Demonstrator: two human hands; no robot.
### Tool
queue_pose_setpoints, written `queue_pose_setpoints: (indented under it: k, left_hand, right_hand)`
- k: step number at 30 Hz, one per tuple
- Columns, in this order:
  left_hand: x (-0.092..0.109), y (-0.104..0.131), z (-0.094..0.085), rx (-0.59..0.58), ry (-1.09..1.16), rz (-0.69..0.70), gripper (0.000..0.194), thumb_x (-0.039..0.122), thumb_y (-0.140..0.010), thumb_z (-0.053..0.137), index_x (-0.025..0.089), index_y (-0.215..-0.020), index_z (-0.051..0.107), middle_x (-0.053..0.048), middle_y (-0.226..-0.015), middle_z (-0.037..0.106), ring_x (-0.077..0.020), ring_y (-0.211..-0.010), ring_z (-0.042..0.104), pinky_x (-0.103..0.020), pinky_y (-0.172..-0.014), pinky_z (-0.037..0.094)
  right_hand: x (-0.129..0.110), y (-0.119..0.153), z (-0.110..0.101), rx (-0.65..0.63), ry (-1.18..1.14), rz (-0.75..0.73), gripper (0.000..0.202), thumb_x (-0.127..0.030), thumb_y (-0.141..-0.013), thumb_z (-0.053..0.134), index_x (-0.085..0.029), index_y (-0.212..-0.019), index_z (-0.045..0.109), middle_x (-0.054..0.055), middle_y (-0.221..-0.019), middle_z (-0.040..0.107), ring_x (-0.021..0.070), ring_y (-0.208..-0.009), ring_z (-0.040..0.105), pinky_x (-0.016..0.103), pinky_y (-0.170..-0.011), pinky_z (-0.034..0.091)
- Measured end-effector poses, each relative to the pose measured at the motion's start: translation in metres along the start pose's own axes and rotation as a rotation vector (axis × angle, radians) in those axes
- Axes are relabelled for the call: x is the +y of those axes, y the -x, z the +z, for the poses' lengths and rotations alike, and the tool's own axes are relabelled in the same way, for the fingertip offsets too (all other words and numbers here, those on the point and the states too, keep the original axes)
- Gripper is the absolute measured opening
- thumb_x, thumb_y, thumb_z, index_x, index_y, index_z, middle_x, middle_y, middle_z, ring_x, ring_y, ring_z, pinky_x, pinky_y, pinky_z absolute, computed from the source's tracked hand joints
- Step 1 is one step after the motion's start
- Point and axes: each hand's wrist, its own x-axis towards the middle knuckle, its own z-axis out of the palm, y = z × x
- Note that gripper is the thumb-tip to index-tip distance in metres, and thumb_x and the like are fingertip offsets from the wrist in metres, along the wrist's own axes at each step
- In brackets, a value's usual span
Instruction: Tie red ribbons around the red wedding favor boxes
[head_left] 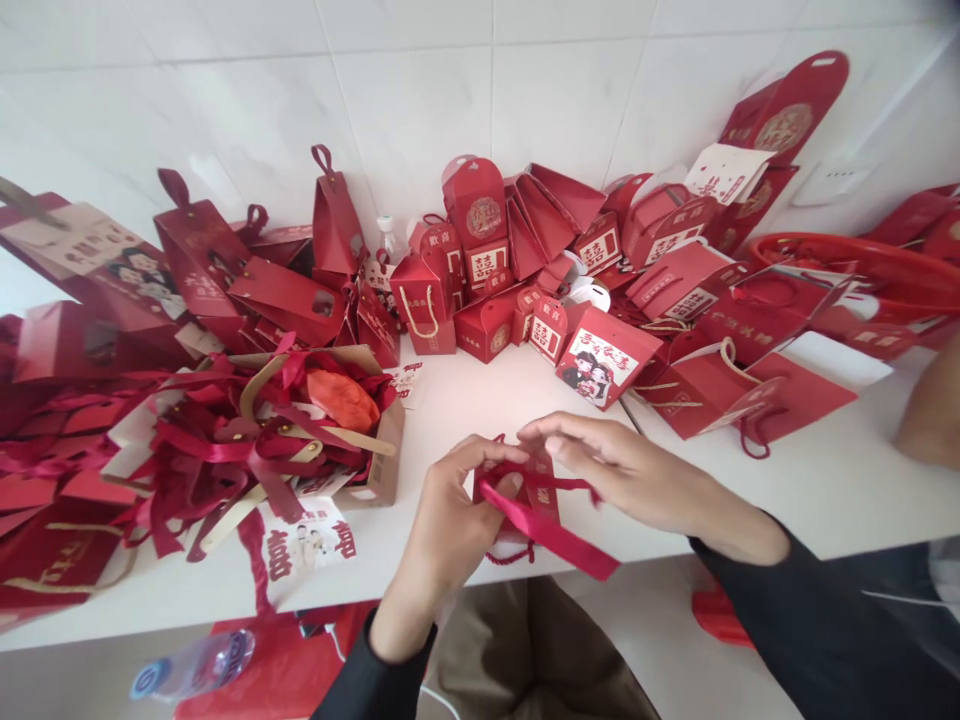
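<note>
- At the white table's [465, 400] near edge, left hand [450, 520] and right hand [622, 470] are pinching a red ribbon [551, 530] over a small red box [536, 490].
- Ribbon's loose end is overhanging; a slackening pinch is likely letting it slip off.

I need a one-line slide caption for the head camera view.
Left hand and right hand hold a small red paper box with red ribbon over a white table.

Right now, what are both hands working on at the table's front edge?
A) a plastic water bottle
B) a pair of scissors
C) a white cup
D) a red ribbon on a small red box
D: the left hand and right hand both pinch a red ribbon over a small red box at the edge of the white table.
</note>
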Motion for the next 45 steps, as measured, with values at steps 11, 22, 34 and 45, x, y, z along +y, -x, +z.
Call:
queue_pose_setpoints:
  k: [11,22,34,45]
  left_hand:
    - [-0.032,0.009,0.015,0.297,-0.401,0.443,0.025,0.002,-0.092,0.062,0.020,-0.109,0.066,-0.002,-0.098,0.069,-0.0123,-0.091,0.069,-0.020,-0.082,0.054]
    - [-0.027,0.011,0.016,0.314,-0.333,0.328,0.011,0.012,-0.093,0.068,0.021,-0.091,0.063,0.004,-0.083,0.070,-0.0089,-0.076,0.069,-0.016,-0.072,0.051]
    - [-0.025,0.045,-0.010,0.295,0.117,-0.251,0.019,0.032,-0.089,0.075,0.022,-0.101,0.063,0.004,-0.069,0.062,-0.0126,-0.067,0.058,-0.023,-0.068,0.047]
    - [-0.022,0.042,-0.008,0.254,0.610,-0.511,0.042,0.049,-0.080,0.083,0.016,-0.105,0.077,-0.007,-0.088,0.071,-0.0145,-0.076,0.060,-0.026,-0.069,0.051]
  right_hand:
    - [0.006,-0.016,0.020,0.008,-0.067,0.009,0.012,-0.026,-0.099,0.059,-0.022,-0.100,0.070,0.001,-0.100,0.072,0.0194,-0.089,0.067,0.031,-0.078,0.049]
    - [0.000,-0.008,0.013,0.107,-0.245,0.076,0.022,-0.040,-0.101,0.057,-0.020,-0.097,0.065,-0.002,-0.082,0.058,0.0136,-0.072,0.050,0.027,-0.067,0.039]
    - [0.024,0.021,-0.019,0.100,0.397,0.253,0.032,-0.051,-0.093,0.062,-0.025,-0.079,0.073,-0.004,-0.057,0.049,0.0143,-0.054,0.043,0.029,-0.052,0.028]
    - [0.043,0.027,0.000,0.390,0.444,-0.023,0.018,-0.040,-0.097,0.062,-0.027,-0.099,0.075,0.008,-0.101,0.058,0.0268,-0.094,0.062,0.041,-0.082,0.053]
